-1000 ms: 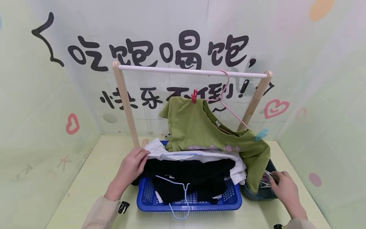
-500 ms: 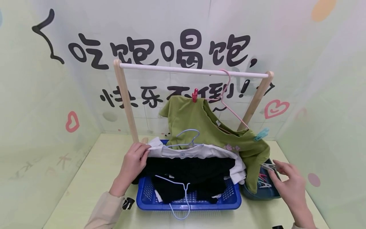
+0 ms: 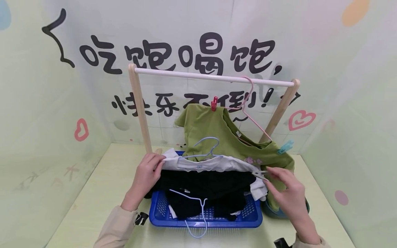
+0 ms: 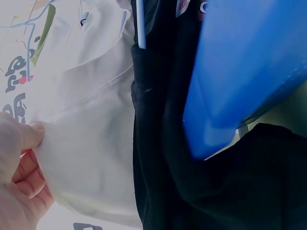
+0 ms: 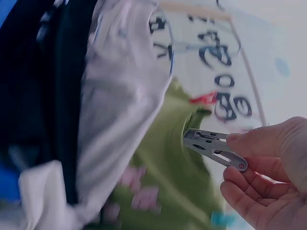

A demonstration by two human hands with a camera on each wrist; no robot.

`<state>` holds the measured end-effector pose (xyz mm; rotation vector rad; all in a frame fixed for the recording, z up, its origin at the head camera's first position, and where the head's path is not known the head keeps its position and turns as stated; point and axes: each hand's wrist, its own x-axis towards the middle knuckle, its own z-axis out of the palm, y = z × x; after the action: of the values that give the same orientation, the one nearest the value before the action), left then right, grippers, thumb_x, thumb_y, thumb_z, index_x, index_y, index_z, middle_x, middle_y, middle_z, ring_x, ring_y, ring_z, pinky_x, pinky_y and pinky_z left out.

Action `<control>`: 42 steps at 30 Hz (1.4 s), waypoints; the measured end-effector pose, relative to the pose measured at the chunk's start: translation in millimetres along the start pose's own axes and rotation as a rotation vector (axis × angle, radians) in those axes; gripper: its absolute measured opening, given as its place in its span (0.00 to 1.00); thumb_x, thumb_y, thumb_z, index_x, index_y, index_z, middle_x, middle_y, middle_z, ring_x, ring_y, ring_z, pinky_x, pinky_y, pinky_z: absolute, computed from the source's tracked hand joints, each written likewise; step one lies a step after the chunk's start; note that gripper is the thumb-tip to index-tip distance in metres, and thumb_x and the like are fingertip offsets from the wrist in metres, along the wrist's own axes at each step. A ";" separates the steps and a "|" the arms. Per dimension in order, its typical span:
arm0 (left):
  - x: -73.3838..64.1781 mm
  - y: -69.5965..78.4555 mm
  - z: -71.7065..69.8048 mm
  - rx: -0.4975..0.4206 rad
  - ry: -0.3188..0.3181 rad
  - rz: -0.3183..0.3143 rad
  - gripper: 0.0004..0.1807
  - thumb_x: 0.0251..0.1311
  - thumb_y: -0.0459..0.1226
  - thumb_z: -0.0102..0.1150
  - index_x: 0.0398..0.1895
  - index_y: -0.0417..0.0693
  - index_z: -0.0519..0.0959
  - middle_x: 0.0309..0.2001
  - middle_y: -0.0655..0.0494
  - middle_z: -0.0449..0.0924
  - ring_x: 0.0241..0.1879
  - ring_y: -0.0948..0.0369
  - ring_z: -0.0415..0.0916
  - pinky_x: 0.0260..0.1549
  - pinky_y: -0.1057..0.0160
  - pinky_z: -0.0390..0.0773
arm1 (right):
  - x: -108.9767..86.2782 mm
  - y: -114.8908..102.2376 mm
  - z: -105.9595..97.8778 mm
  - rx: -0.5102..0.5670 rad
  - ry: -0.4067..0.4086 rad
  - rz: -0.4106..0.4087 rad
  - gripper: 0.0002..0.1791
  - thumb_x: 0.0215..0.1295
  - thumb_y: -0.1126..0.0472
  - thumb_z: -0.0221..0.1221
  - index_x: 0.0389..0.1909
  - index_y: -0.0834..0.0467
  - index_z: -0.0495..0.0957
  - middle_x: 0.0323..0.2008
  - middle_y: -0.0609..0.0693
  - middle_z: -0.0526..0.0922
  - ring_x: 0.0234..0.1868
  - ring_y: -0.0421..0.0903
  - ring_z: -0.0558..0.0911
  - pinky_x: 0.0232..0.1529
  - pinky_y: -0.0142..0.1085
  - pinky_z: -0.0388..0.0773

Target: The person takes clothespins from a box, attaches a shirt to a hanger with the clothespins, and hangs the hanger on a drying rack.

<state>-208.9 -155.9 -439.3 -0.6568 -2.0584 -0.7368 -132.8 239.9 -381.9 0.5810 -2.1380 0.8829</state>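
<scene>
My left hand (image 3: 147,177) pinches the left shoulder of a white shirt (image 3: 214,164), which has a light blue hanger (image 3: 211,152) at its neck. The left wrist view shows thumb and fingers at the cloth's edge beside the ribbed collar (image 4: 96,84). In my right hand (image 5: 268,172) is a grey clothespin (image 5: 211,146), held between thumb and fingers. Its jaws point toward the shirt's right shoulder; whether they touch the cloth cannot be told. Black clothing (image 3: 198,182) lies in front of the white shirt, over a blue basket (image 3: 204,224).
Behind, a green shirt (image 3: 201,127) hangs from a rack bar (image 3: 186,74) on a pink hanger (image 3: 255,122), with a red clip (image 3: 214,104) and a teal clip (image 3: 285,147). A second blue hanger (image 3: 202,208) lies across the basket. A dark green container (image 3: 279,215) stands at right.
My right hand has lifted the clothespin from the container and moved left to the white shirt's right shoulder. The blue hanger's hook has swung upright. My left hand keeps its pinch.
</scene>
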 end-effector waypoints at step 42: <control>1.1 1.3 -9.1 -0.032 -0.005 0.045 0.11 0.40 0.20 0.69 0.29 0.34 0.81 0.29 0.47 0.77 0.31 0.52 0.74 0.28 0.57 0.77 | 81.4 -116.7 180.6 -0.192 -0.221 -0.515 0.13 0.40 0.78 0.62 0.29 0.62 0.77 0.30 0.53 0.77 0.35 0.48 0.78 0.34 0.34 0.78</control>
<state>-203.8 -161.1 -433.8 -0.7215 -2.0329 -0.7440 -193.1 19.1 -360.3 1.1035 -2.0822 0.3383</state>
